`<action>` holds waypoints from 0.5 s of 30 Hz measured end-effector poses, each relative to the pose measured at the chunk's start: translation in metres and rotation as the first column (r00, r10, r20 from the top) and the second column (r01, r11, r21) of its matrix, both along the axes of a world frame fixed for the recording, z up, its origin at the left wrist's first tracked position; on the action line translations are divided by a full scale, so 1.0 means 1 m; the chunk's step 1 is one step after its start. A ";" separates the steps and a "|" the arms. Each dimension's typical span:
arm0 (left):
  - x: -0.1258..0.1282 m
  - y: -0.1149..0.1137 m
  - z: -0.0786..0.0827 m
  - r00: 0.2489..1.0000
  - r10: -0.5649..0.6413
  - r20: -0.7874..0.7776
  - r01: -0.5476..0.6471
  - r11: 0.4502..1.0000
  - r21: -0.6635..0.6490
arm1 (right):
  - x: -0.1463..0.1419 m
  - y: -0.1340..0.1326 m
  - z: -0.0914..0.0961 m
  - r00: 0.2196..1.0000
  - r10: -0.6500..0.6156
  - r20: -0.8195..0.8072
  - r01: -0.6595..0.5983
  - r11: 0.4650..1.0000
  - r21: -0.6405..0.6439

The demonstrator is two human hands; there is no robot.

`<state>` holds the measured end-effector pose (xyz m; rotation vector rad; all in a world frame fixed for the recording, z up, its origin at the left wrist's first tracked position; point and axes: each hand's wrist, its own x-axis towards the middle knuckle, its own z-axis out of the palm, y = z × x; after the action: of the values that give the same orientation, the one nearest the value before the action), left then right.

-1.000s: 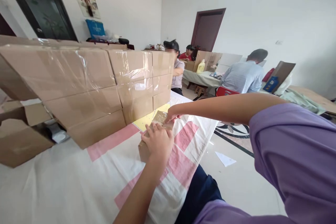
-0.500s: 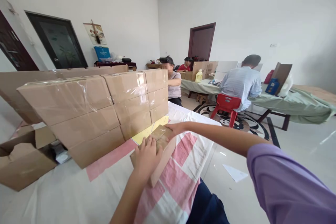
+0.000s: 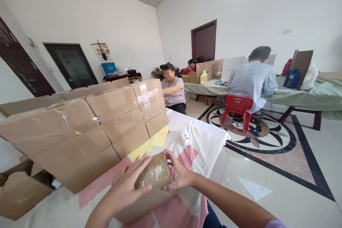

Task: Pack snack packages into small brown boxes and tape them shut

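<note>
A cardboard box [image 3: 155, 171] with shiny clear tape over its top lies on the patterned cloth in front of me. My left hand [image 3: 128, 181] rests along its left side, fingers stretched out and thumb across the near edge. Around the right end, my right hand [image 3: 177, 172] curls with its fingers and thumb apart. Both hands hold the box between them; its far underside is hidden. Beyond it lies a small white object [image 3: 185, 137] with a bluish patch.
A wall of stacked, taped cardboard boxes [image 3: 117, 117] stands at my left. An open carton [image 3: 21, 196] sits at the near left. Co-workers [image 3: 172, 89] sit beyond. A red chair [image 3: 237, 108] and a white paper scrap [image 3: 255, 188] are on the floor at right.
The box is turned and nearer to me. My right hand has moved from its far corner to its right end; my left hand has slid from the top to the left side. The view has shifted.
</note>
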<state>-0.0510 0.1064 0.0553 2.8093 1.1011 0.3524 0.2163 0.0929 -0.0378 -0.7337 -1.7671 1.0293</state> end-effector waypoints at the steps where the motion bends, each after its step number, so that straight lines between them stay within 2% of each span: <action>1: 0.018 -0.006 0.001 1.000 -0.019 -0.020 0.020 0.999 0.028 | 0.006 -0.006 -0.002 0.999 -0.036 -0.030 0.036 0.999 0.009; 4: 0.076 -0.027 0.006 0.995 -0.097 -0.029 0.099 0.988 0.117 | 0.040 -0.036 -0.003 0.985 -0.152 -0.078 0.156 0.986 0.052; 6: 0.108 -0.041 0.012 0.982 -0.187 -0.013 0.186 0.965 0.184 | 0.072 -0.063 -0.001 0.973 -0.225 -0.043 0.228 0.971 0.073; 8: 0.131 -0.053 0.015 0.946 -0.323 0.008 0.310 0.914 0.260 | 0.106 -0.094 0.001 0.955 -0.296 0.029 0.293 0.953 0.077; 10: 0.142 -0.060 0.013 0.888 -0.456 0.060 0.402 0.834 0.378 | 0.141 -0.123 0.005 0.911 -0.401 0.101 0.395 0.916 0.070; 12: 0.143 -0.062 0.003 0.830 -0.537 0.149 0.400 0.761 0.511 | 0.176 -0.145 0.011 0.817 -0.558 0.145 0.549 0.830 0.102; 13: 0.140 -0.060 -0.004 0.812 -0.551 0.195 0.370 0.743 0.558 | 0.193 -0.152 0.015 0.742 -0.654 0.148 0.640 0.757 0.136; 15: 0.126 -0.053 -0.023 0.814 -0.510 0.279 0.280 0.765 0.580 | 0.226 -0.156 0.022 0.530 -0.841 0.114 0.814 0.541 0.211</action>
<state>0.0754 0.0535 0.0326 3.0513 0.2994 1.3072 0.4419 -0.0632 -0.0160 -1.4511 -1.3264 0.1579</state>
